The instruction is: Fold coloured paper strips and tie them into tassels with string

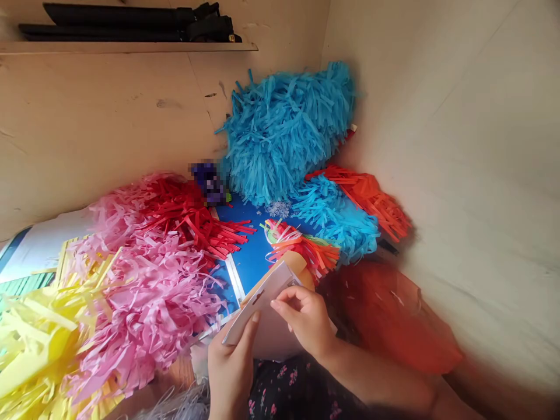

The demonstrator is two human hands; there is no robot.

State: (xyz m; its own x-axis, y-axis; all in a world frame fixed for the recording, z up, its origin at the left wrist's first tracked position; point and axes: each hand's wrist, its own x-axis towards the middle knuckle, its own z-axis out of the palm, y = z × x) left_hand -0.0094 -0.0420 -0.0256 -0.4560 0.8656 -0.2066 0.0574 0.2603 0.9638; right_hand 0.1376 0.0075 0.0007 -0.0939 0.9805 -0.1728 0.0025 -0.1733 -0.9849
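In the head view, a pale card [259,308] with a small slot near its top edge is gripped by my left hand [234,356], the thumb pressed on its face. My right hand [311,319] is over the card's right part, thumb and forefinger pinched together. Whatever may be in that pinch is too small to make out. An orange-tan sheet [298,263] shows behind the card. Just beyond lies a multicoloured tassel [301,245] of orange, white and green strips on the blue surface [251,256].
Pink fringe [161,291], yellow fringe [35,332] and red fringe [188,216] pile up on the left. Blue fringe [289,134] stands against the wall, with orange fringe [371,198] beside it. Small clear pieces [279,209] lie in the middle. A shelf [131,48] juts out above.
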